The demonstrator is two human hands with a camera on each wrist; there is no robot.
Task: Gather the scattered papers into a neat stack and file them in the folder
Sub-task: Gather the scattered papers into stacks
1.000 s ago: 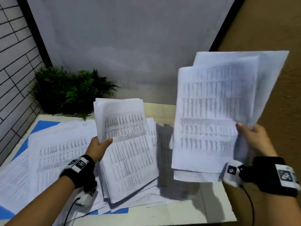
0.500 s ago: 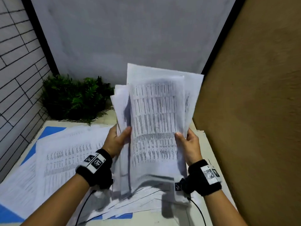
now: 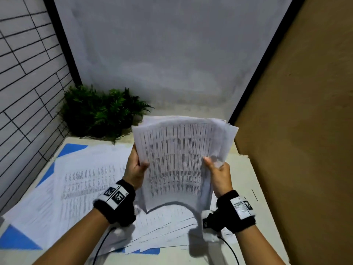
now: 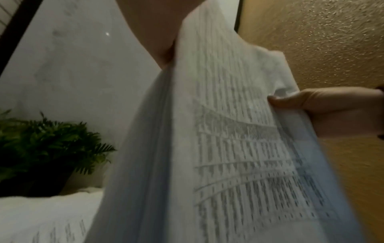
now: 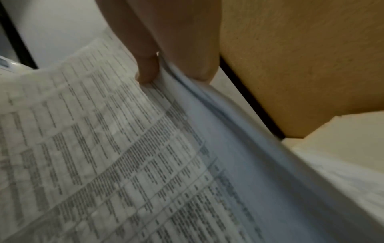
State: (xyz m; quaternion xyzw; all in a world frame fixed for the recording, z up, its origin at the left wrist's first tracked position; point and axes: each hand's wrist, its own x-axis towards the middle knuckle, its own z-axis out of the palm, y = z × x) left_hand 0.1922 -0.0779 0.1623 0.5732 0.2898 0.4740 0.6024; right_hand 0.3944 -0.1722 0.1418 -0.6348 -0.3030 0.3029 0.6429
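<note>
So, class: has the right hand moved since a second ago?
Yes. The right hand has swung left, away from the brown wall, to meet the left hand on one sheaf of papers.

Both forearms raised from the 6 o'clock edge of the head view, converging toward centre. Left hand (image 3: 136,170) at about 9 o'clock of the held sheaf of papers (image 3: 179,161), thumb across the front, fingers curled behind, gripping the left edge. Right hand (image 3: 219,174) at about 3 o'clock, thumb on the printed face, fingers probably wrapped behind, though blurred in the right wrist view. Black wristbands with white tags on both wrists, a cable hanging from each. Palms turned inward, facing each other, wrists roughly level.
</note>
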